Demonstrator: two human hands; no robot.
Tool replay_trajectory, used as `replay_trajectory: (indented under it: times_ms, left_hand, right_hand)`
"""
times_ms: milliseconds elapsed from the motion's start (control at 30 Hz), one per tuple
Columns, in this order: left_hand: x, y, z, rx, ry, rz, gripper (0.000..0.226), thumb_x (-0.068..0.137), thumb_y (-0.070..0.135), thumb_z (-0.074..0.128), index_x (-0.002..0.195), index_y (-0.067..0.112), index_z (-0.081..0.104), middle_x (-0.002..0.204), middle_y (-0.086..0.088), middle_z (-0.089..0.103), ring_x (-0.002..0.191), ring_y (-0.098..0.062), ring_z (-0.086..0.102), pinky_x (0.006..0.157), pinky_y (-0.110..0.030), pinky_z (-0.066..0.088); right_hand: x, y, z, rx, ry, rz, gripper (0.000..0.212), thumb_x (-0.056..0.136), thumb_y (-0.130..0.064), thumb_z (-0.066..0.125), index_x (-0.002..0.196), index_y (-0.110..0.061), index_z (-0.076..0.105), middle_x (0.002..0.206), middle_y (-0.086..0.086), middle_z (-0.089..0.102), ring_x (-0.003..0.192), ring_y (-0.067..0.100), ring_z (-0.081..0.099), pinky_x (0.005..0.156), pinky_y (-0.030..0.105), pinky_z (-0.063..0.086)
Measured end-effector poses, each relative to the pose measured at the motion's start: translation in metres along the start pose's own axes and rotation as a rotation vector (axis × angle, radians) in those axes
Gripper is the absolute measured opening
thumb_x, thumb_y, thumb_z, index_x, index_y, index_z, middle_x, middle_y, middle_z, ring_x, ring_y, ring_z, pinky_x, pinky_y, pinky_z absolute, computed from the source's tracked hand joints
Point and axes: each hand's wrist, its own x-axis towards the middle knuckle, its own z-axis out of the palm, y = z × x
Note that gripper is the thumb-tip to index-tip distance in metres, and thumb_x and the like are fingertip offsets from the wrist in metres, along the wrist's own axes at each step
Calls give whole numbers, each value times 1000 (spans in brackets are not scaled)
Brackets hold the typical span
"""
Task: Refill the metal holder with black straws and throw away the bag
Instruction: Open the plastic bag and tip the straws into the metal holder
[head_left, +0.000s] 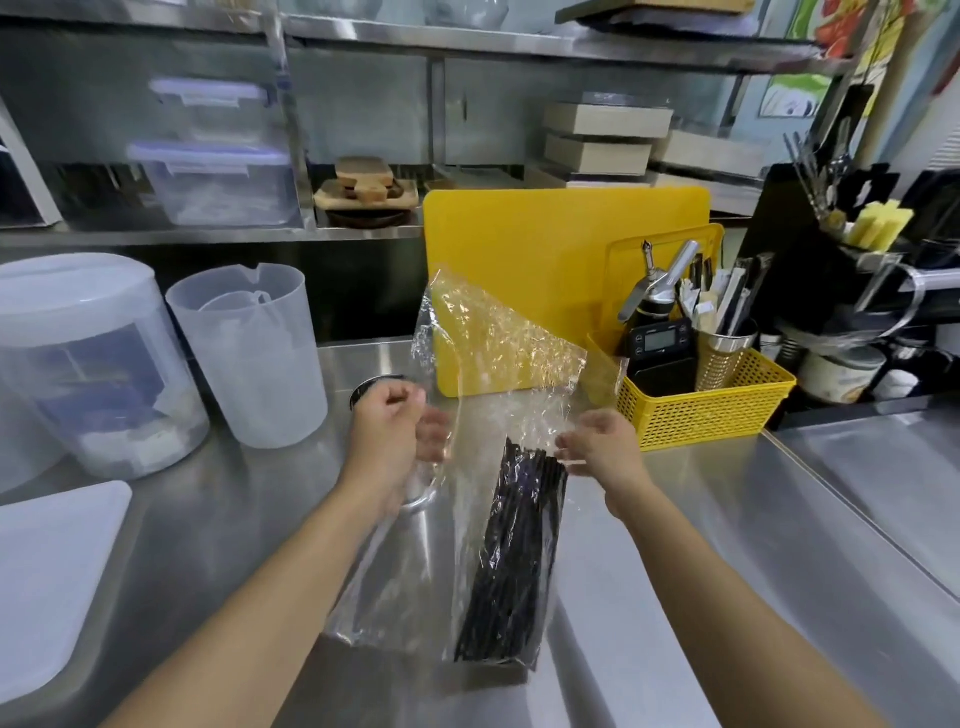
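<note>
Left grip + right grip: pinching bag | black straws inside | scale blurred

bag: clear glossy plastic (crinkled) | counter: smooth shiny metal | basket: yellow perforated plastic

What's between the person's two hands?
In the head view, a clear plastic bag spans the gap between left hand and right hand, with black straws inside its lower part.

head view, downward, seemingly close.
</note>
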Motion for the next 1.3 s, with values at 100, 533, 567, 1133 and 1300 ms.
replay_trajectory:
  times_ms: [100,533,567,1133,1300]
  left_hand:
    - [2,12,12,-33,-99,51,43,92,0,44,93,42,50,64,-9,65,50,-18,64,41,-27,49]
    - [17,20,65,410,-185,233,28,96,16,37,112,22,58,118,-7,60,107,-26,58,91,-39,48]
    - [20,18,68,418,-222,202,26,96,19,37,113,22,57,119,-9,58,114,-29,55,94,-47,47]
    - [23,46,76,1188,-42,981,12,79,27,68,75,17,69,124,-16,52,122,-41,37,96,-47,19]
    - [34,61,82,1098,-158,954,22,90,31,53,79,14,63,97,-1,67,114,-22,49,107,-39,-1]
  right_hand:
    - [5,3,-3,-125,39,-47,44,82,-2,63,120,-5,42,90,13,62,77,23,60,67,37,50]
    - [-15,-21,-13,-2,-224,-211,25,85,-31,64,88,-7,64,77,8,68,65,16,65,56,28,52]
    - [-19,-26,-15,33,-283,-200,34,81,-42,63,86,-8,65,80,9,69,70,19,66,59,30,53]
    - [-21,-73,-46,-785,14,-502,11,83,-8,62,82,-16,69,81,-1,67,81,20,61,72,34,49]
    - [-19,-83,-58,-837,223,-546,28,81,-39,68,91,-13,66,84,3,65,84,26,62,69,39,51]
